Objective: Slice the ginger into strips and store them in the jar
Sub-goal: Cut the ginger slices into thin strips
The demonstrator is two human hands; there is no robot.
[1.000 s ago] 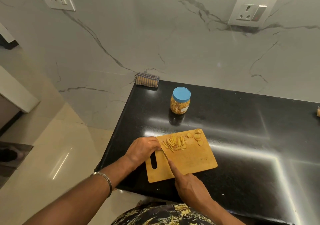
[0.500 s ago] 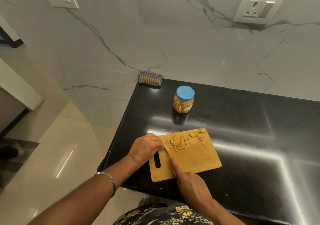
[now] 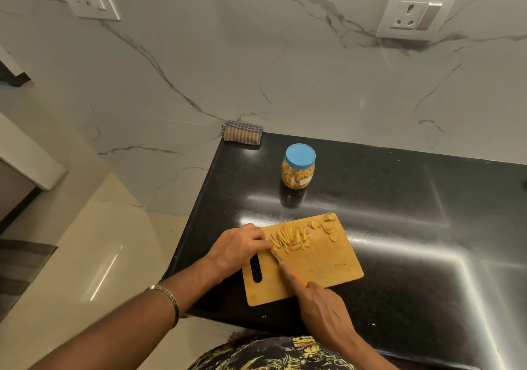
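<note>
Head view, nearest first: the right hand (image 3: 323, 309) is seen wrapped around the handle of a knife (image 3: 281, 261), with the forefinger laid along the spine and the blade angled up and left across the cutting board (image 3: 319, 267). The handle is almost wholly hidden by the hand; only a thin orange-red edge is visible. Beyond it, the left hand (image 3: 238, 248) is held with fingers curled, the fingertips pressed on the near-left end of the ginger strips (image 3: 288, 238). Uncut ginger slices (image 3: 328, 227) are piled at the far right corner of the board, apart from the strips.

For a clean cut, the pieces should be pinned by curled fingertips kept behind the blade line, and the blade should be brought down parallel to the existing strips so that an even width is obtained. The board should be kept flat on the black tabletop (image 3: 427, 227).

Farther back, the jar (image 3: 298, 167) is standing upright, well apart from the board, with its blue lid on and yellowish pieces already inside. A folded checked cloth (image 3: 242, 132) is lodged at the far corner against the marble wall.
</note>
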